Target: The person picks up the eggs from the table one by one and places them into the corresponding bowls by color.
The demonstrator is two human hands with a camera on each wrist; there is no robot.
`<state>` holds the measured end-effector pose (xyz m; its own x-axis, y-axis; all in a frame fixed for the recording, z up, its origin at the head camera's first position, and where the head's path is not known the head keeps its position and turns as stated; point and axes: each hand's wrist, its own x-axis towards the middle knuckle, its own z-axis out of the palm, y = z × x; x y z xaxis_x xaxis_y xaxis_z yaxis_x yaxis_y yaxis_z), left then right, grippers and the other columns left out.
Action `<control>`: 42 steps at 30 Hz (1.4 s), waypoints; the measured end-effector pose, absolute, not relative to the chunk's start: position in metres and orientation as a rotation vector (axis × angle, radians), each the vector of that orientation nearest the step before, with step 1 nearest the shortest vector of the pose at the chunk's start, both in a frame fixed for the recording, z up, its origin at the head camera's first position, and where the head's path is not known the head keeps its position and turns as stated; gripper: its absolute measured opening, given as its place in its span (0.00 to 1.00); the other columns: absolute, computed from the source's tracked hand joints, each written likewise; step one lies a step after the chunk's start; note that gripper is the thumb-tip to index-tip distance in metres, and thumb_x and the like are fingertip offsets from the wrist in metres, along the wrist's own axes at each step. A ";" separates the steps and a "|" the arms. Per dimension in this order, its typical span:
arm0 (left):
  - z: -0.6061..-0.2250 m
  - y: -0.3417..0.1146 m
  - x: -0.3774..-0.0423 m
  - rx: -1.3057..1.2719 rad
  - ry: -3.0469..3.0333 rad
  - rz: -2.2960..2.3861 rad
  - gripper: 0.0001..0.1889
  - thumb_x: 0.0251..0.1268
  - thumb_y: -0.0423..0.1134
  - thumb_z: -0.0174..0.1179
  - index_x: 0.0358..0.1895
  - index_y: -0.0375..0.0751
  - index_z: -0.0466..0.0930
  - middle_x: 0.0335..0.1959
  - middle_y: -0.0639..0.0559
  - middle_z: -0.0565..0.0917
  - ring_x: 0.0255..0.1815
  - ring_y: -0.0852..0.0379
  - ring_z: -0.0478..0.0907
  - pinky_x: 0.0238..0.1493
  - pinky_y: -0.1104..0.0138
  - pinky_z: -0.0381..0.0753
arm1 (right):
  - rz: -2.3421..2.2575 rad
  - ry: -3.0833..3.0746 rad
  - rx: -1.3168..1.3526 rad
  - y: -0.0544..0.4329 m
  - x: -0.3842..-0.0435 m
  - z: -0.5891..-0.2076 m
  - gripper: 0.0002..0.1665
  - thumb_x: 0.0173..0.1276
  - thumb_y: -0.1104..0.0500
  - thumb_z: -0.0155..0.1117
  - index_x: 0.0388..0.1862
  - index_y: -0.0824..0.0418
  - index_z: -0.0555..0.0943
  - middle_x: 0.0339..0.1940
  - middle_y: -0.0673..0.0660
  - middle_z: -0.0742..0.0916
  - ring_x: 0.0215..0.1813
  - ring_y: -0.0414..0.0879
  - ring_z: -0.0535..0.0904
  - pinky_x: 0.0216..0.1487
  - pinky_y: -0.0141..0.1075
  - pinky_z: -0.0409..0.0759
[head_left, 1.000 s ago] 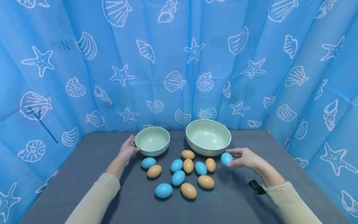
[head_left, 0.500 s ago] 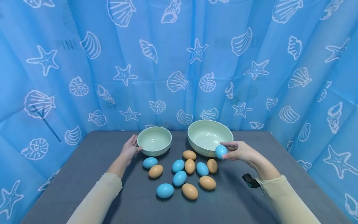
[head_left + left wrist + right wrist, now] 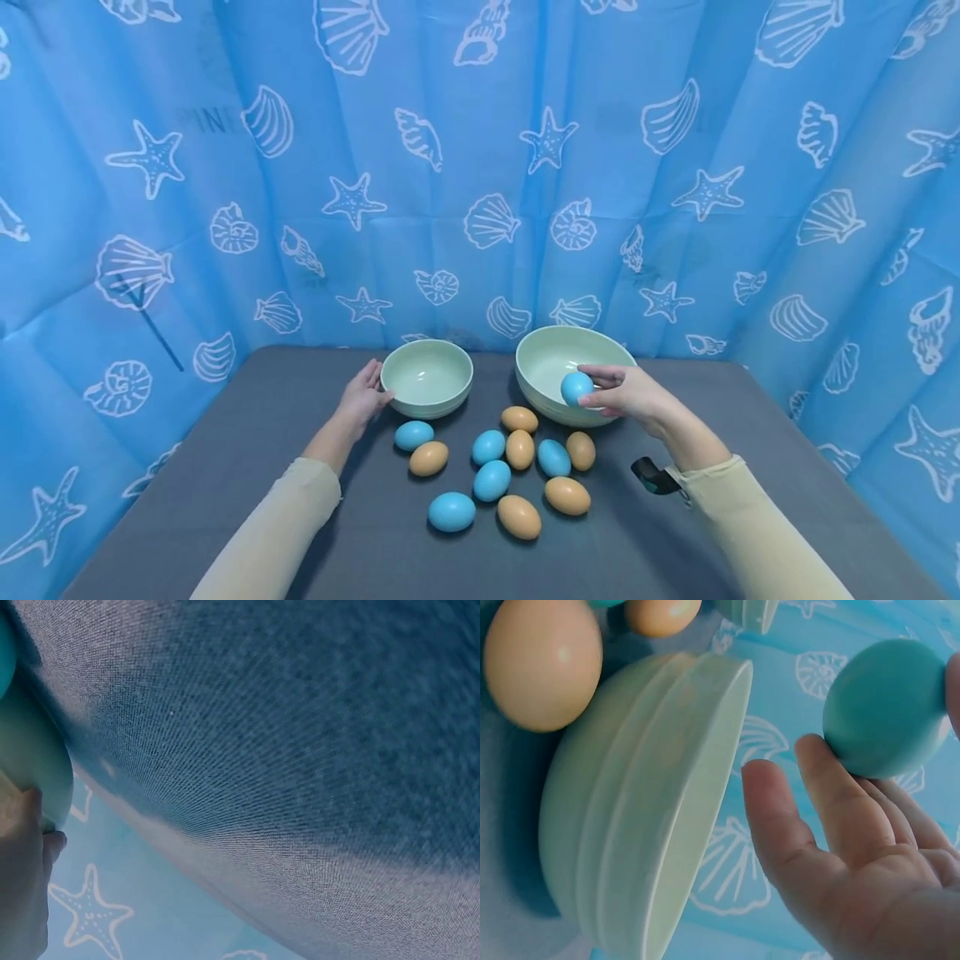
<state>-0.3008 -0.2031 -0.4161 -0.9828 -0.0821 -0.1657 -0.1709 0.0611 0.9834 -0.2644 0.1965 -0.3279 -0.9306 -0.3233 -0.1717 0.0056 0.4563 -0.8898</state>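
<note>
My right hand (image 3: 630, 397) pinches a blue egg (image 3: 576, 389) between thumb and fingertips. The egg overlaps the front rim of the larger pale green bowl (image 3: 542, 398) in the head view. In the right wrist view this blue egg (image 3: 885, 709) is above the bowl's opening, the index finger stretched apart from it. My left hand (image 3: 362, 400) rests against the left side of the smaller pale green bowl (image 3: 429, 410), thumb at its front rim. Both bowls stand upright; the smaller one's inside shows no eggs. The left wrist view catches only part of the left hand (image 3: 22, 877) and bowl (image 3: 37, 757).
Several blue eggs (image 3: 452, 512) and brown eggs (image 3: 519, 517) lie loose on the grey cloth-covered table (image 3: 360, 542) in front of the bowls. One brown egg (image 3: 581, 451) sits close below the larger bowl. A blue shell-patterned curtain (image 3: 450, 167) hangs behind the table.
My right hand has carried the blue egg up and left, from beside the larger bowl to its front rim. The left hand stays at the smaller bowl. The head view has shifted slightly left.
</note>
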 end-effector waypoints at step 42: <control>-0.413 -0.200 -0.300 -0.277 2.299 2.046 0.39 0.72 0.22 0.47 0.78 0.39 0.35 0.79 0.43 0.43 0.78 0.46 0.41 0.67 0.54 0.65 | -1.773 2.288 -0.285 0.126 -0.280 -0.332 0.41 0.67 0.65 0.65 0.75 0.66 0.59 0.74 0.68 0.63 0.72 0.60 0.63 0.66 0.52 0.68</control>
